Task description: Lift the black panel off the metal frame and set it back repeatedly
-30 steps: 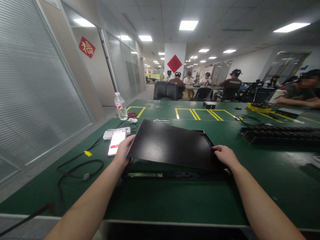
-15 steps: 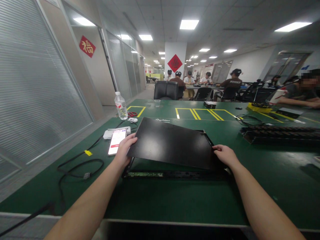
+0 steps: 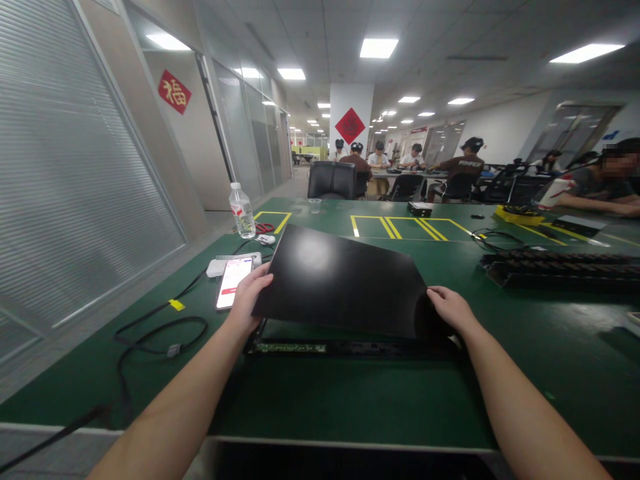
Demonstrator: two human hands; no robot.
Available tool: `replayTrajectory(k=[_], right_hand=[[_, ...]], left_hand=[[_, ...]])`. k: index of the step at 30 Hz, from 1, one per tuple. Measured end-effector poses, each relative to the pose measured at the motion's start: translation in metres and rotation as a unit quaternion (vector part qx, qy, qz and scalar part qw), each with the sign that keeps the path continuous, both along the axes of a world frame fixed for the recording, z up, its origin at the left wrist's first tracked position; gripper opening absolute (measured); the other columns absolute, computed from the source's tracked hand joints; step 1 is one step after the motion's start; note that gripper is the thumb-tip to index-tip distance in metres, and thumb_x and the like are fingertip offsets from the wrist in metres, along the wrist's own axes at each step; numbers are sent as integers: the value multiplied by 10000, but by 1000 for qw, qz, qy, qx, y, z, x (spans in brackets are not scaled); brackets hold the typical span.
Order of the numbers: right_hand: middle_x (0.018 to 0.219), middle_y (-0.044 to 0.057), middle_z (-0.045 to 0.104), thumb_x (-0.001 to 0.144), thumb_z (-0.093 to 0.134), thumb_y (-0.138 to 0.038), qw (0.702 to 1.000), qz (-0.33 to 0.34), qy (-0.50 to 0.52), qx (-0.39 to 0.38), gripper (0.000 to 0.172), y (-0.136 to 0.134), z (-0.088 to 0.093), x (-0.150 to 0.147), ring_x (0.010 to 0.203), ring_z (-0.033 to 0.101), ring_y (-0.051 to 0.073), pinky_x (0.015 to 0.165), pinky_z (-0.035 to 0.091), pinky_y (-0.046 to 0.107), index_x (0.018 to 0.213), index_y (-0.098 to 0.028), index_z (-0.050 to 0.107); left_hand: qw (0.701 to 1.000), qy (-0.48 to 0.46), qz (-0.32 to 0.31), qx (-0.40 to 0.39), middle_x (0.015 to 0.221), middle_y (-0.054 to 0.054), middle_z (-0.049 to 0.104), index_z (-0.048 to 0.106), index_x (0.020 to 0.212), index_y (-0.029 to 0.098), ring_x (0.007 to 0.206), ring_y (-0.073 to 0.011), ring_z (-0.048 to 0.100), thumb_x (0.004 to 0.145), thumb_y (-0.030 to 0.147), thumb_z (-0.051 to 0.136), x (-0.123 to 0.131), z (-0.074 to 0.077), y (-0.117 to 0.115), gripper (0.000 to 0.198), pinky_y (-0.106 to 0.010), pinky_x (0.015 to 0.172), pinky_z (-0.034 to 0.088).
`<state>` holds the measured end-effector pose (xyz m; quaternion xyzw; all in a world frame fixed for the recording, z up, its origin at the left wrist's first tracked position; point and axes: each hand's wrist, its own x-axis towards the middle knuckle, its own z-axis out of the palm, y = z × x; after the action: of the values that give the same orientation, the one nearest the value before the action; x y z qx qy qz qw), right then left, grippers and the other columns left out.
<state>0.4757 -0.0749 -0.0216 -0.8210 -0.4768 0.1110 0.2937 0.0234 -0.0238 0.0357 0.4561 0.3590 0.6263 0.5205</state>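
A thin, glossy black panel (image 3: 340,283) is held tilted between my two hands. My left hand (image 3: 251,299) grips its left edge, thumb on the upper face. At the right edge, my right hand (image 3: 449,308) pinches the panel between thumb and fingers. Beneath it on the green table lies a black frame (image 3: 360,349), with a strip of green circuit board (image 3: 293,348) along its near side. The panel hides most of the frame. Just left of my left hand lies a phone (image 3: 234,283) with a lit screen.
A water bottle (image 3: 243,212), a white mouse (image 3: 265,239) and red scissors (image 3: 265,228) stand or lie behind the phone. A black cable (image 3: 150,320) loops on the left. Long black parts (image 3: 560,270) lie at the right. People sit at farther tables.
The panel's far edge has risen, and its right side now covers the frame's far right corner. Both hands keep their hold, nearly in place.
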Motion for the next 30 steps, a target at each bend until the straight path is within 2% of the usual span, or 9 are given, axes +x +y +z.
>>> replayTrajectory(k=[5,11,16,19,22,25,27,30], right_hand=[[1060,127,762,871,547,-392,999,6,33,27,374,2,-3,3,991,691,271,853,503,340,1062,-171,779],[944,118,772,791,626,-395,993,-17,92,73,262,3,0,2,896,699,278,830,515,373,872,-209,792],[887,88,775,668,709,-311,977,-47,176,111,149,1,1,0,864,693,264,829,507,375,765,-222,777],[842,72,771,597,739,-271,962,-57,228,139,146,0,1,-1,857,686,262,820,504,377,729,-220,774],[778,61,756,544,767,-247,933,-58,304,181,196,0,4,-2,794,681,249,737,516,358,736,-207,772],[767,53,752,514,781,-199,880,-48,424,209,288,-2,13,-5,738,691,236,689,535,346,802,-195,769],[832,50,769,538,779,-201,836,-4,505,217,353,-5,21,-8,776,716,248,719,560,359,891,-203,768],[973,43,783,609,771,-246,792,53,558,239,424,-12,34,-15,880,736,258,804,582,375,1033,-229,758]], left_hand=[[1000,-3,-8,13,954,-80,797,796,994,155,968,-321,718,591,346,826,2,5,-5,447,-365,831,544],[1000,-11,-20,20,972,-81,800,800,973,161,957,-318,723,587,335,838,4,9,-9,425,-374,835,547],[1000,-9,-13,16,979,-83,800,800,975,161,976,-325,721,592,334,832,3,7,-6,421,-383,850,545],[1000,-17,-2,12,965,-83,801,802,973,161,972,-327,722,579,325,834,0,5,-2,429,-383,850,545],[999,-34,3,11,957,-74,801,803,980,164,952,-312,723,582,319,828,-3,3,2,428,-370,841,542],[998,-60,15,3,933,-55,797,801,944,173,911,-283,721,575,301,812,-5,4,4,390,-344,812,539],[997,-76,31,-12,899,-41,789,793,889,179,867,-266,714,555,288,798,-5,4,5,351,-331,773,536],[995,-87,44,-34,824,-25,763,772,832,169,788,-238,693,532,282,778,-6,5,7,321,-310,700,517]])
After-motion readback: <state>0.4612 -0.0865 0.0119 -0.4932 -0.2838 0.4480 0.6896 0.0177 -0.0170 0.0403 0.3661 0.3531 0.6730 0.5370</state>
